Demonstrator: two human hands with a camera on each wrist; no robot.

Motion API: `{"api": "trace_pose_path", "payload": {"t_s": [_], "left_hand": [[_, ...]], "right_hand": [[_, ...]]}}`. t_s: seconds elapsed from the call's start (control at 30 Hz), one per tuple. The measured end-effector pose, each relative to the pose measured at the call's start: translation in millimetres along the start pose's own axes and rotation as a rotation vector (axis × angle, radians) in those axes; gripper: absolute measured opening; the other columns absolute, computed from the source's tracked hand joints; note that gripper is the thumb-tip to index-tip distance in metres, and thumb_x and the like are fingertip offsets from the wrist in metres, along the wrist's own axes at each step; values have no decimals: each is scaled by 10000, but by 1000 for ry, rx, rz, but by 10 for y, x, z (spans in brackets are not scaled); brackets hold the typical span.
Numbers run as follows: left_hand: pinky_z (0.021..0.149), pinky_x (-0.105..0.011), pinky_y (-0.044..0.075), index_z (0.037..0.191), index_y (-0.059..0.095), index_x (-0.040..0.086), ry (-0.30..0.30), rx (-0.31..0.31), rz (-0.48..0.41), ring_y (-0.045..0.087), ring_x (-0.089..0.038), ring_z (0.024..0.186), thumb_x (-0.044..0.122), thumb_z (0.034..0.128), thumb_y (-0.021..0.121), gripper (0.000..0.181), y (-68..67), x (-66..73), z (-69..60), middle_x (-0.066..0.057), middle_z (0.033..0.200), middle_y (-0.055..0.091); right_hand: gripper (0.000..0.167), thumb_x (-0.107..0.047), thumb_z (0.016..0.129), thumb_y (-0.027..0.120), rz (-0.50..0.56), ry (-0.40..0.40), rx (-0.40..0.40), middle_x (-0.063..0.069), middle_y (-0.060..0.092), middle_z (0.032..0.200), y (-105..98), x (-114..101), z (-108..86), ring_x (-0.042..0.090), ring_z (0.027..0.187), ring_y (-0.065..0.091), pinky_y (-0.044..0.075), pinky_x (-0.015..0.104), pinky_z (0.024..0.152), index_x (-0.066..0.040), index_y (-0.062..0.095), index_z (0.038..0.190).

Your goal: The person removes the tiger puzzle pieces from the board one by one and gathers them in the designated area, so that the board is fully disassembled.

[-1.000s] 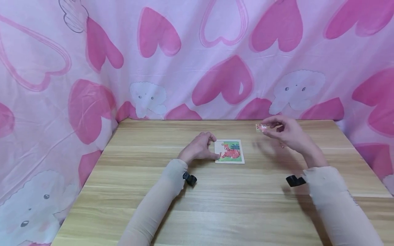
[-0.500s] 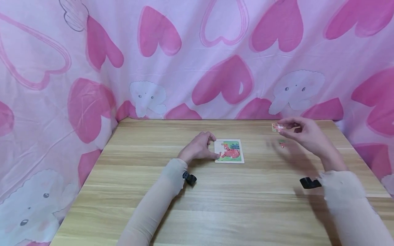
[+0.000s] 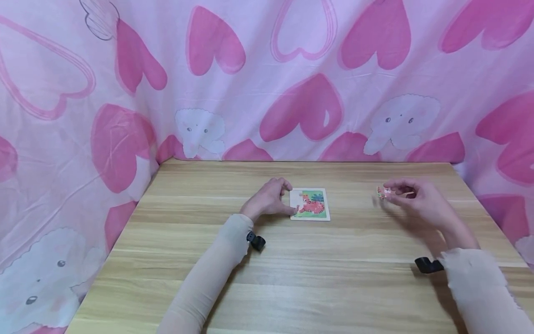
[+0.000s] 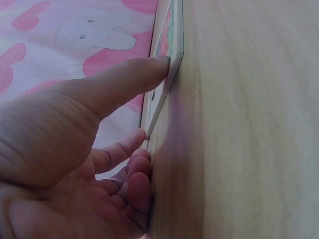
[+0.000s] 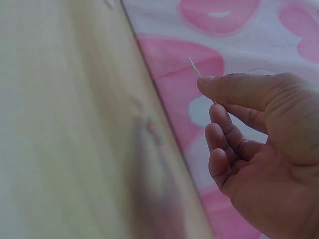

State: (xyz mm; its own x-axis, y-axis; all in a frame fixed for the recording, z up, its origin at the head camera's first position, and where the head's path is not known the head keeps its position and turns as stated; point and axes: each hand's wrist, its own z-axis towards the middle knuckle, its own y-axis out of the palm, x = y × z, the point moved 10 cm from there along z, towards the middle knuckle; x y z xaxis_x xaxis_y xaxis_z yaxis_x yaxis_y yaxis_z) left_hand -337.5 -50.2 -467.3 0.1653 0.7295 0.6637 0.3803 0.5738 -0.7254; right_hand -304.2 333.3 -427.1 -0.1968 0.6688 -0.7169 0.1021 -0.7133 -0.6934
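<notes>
A puzzle board (image 3: 309,204) with a white rim lies flat on the table, showing a striped red animal on green; its left part is bare white. My left hand (image 3: 270,199) rests at its left edge. In the left wrist view the straight thumb (image 4: 142,73) presses on the board (image 4: 174,50), and the index fingertip touches a corner. My right hand (image 3: 421,204) pinches a small puzzle piece (image 3: 383,192) between thumb and fingertips, above the table. The right wrist view shows that piece (image 5: 193,65) edge-on. Below it, a loose puzzle piece (image 5: 155,131) lies blurred on the table.
The wooden table (image 3: 267,287) meets a pink curtain (image 3: 258,93) with hearts along its back edge. More curtain hangs at the left and right sides. A small black camera sits on each wrist (image 3: 429,265).
My right hand has moved right, then down toward the table with the pinched piece, which now hides the loose piece in the head view. The left hand and board stay in place.
</notes>
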Motion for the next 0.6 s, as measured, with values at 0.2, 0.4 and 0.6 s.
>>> {"api": "trace_pose_path", "payload": {"t_s": [0.2,0.4,0.6], "left_hand": [[997,-379,526,1403,623,153,-4,2,1,561,-214,1125,316,845,1009,698,-4,-3,-6,-30,1235,578],[1000,-387,528,1411,620,151,2,1,4,564,-219,1127,317,851,1005,699,-1,-2,-3,-41,1248,582],[1007,-386,528,1408,619,151,8,3,-1,565,-215,1131,311,851,1005,696,-6,9,-12,-40,1252,580]], "right_hand": [[322,-97,1029,812,31,-13,-24,148,787,1109,105,193,-28,70,920,686,544,171,774,3,745,1327],[309,-57,1001,834,31,-21,-11,118,776,1055,147,351,-48,62,895,668,533,163,745,20,767,1293],[313,-51,1005,826,33,-24,-6,104,742,1040,165,396,-54,90,876,625,513,187,722,20,767,1305]]}}
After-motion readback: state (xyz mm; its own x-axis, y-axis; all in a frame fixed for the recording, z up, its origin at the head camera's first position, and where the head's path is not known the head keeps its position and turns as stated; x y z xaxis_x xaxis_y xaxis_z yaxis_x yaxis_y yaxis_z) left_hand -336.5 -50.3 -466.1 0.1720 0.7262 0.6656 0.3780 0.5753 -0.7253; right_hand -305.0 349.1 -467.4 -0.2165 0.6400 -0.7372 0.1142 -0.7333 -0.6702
